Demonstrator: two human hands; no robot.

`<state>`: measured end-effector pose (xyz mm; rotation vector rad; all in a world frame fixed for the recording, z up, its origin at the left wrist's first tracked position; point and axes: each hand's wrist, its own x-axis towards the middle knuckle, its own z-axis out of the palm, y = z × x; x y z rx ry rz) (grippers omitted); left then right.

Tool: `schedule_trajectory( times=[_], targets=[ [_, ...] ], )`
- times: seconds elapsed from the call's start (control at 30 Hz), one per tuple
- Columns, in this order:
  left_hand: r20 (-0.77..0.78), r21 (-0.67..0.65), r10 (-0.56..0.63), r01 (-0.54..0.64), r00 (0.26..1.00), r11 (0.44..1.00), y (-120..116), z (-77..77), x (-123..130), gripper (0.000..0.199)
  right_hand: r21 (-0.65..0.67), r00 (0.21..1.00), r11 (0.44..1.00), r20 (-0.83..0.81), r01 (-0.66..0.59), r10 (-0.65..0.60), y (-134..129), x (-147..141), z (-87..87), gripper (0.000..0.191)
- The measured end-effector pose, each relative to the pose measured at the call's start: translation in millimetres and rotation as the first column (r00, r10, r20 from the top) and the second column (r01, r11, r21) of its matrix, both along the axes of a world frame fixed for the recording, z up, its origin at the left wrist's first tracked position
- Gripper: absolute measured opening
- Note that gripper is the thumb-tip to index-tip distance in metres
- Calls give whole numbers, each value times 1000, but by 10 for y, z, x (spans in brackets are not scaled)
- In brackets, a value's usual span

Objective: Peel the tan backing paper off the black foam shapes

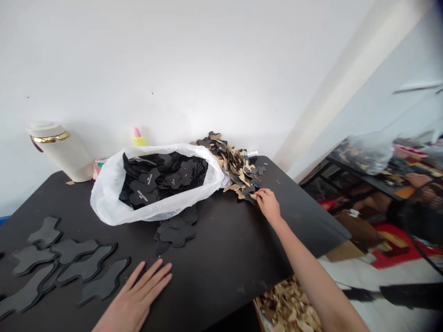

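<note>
**Right hand at the pile of cut-outs, left hand flat on the desk**

The person's right hand (268, 204) stretches across to the far right corner of the black desk (221, 258), where a loose pile of cut-outs (235, 168), black on one face and tan on the other, lies against the wall. The fingertips pinch narrowly at a tan piece on the near edge of that pile; whether the piece is lifted off the desk cannot be told.

The left hand (138, 295) lies palm down near the front edge, fingers spread and holding nothing. Just to its left, along the front left corner, a row of dark shaped pieces (74, 267) is laid flat, some overlapping.

In the middle toward the back edge, a white plastic bag (107, 193) lies open, full of black cut-outs with small white print. A few more black pieces (175, 230) sit on the desk just before the bag's mouth.

At the back left corner stands a white tumbler (62, 150) with a gold band. Below the desk's right front edge, a box of tan scraps (287, 306) shows.
</note>
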<state>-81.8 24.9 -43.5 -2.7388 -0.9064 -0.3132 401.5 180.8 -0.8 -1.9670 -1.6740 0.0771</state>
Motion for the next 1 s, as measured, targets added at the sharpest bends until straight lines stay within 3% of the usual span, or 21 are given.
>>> schedule_trajectory(
  times=[0.1,0.17,0.27,0.33,0.37,0.43,0.57,0.7,0.87,1.0],
  targets=[
    [95,-30,176,-174,980,984,9,-21,-344,72,27,997,999,-73,42,-40,-178,-140,30,34],
    [171,-80,279,-269,945,960,15,34,-398,67,17,971,999,-239,31,-26,-375,-326,52,41],
    [320,-176,365,-323,874,930,5,263,-112,60,-53,802,995,-596,-85,36,-731,-748,101,53],
    [496,-239,333,-242,802,940,-8,460,256,49,-97,711,975,-699,-200,76,-963,-1074,150,45],
    [570,-280,324,-192,755,941,-10,548,456,41,-108,699,962,-708,-252,104,-1065,-1231,177,39],
    [646,-447,420,-130,637,885,6,680,818,34,-115,709,936,-685,-332,167,-1234,-1509,230,30],
    [621,-643,549,-36,560,765,78,759,1180,34,-90,731,897,-617,-432,290,-1422,-1846,288,23],
    [606,-712,607,10,514,702,89,746,1166,29,-58,720,883,-604,-465,340,-1464,-1934,283,20],
    [533,-827,723,93,439,554,29,799,1094,31,-54,651,858,-676,-511,346,-1465,-1959,256,19],
    [539,-822,728,78,424,564,44,803,1031,22,69,677,821,-528,-567,512,-1494,-2010,169,16]
  ],
)
